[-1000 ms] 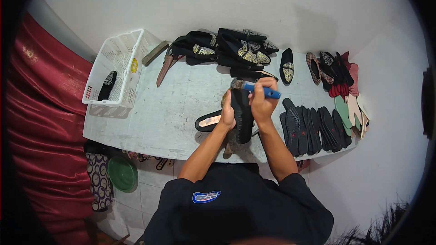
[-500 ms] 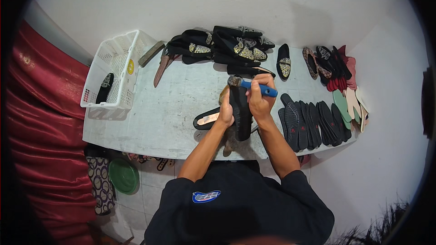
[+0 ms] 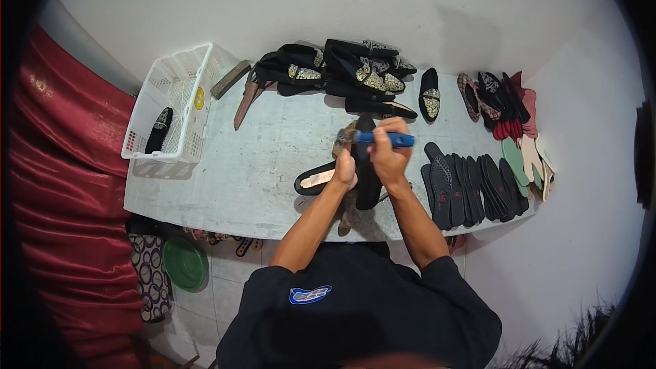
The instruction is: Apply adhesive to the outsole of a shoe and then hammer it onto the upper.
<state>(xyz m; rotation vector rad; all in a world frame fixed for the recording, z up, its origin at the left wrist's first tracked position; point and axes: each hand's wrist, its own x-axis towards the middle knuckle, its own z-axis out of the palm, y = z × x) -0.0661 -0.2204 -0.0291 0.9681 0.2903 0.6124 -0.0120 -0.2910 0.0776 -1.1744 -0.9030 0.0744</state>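
My left hand grips a black shoe along its left side, with the toe pointing away from me. In my right hand is a brush with a blue handle; its dark, worn head lies toward the left, by the shoe's far part and my left fingertips. Exact contact between the bristles and the shoe is blurred. Another black shoe with a pale tan insole rests on the table left of my left hand. A brownish-yellow object, partly hidden, sits behind the brush head.
Black glitter-trimmed shoes are piled at the back, with a single shoe to their right. Black soles stand in a row at the right, near green and cream pieces. A white basket holding one shoe stands at the left.
The brush head has moved left and slightly nearer, from the shoe's upper end to its left edge. The held shoe has turned slightly, and its near end has shifted a little right.
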